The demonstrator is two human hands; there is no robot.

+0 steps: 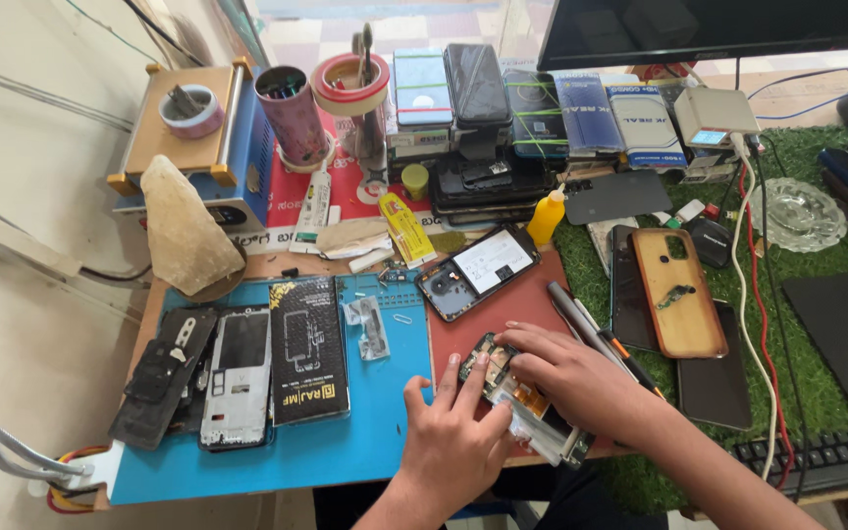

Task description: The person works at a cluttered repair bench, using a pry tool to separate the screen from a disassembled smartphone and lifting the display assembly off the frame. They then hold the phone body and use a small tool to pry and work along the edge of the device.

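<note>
An opened phone (520, 397) with its insides bared lies on the brown mat (483, 329) near the table's front edge. My left hand (455, 442) presses down on its near end, fingers spread over the frame. My right hand (566, 373) rests on the phone's upper part, fingertips pinched at the board; whether a small tool is in them I cannot tell. A second opened phone (476, 272) lies tilted just behind. Pens and screwdrivers (586, 329) lie right beside my right hand.
A blue work mat (375, 432) carries phone frames and a black box (308, 348). Behind stand stacked phones (478, 118), tape rolls, a yellow bottle (546, 216) and a heating machine (198, 137). On the green turf (787, 324) lie an orange case (679, 291), cables, keyboard (821, 459).
</note>
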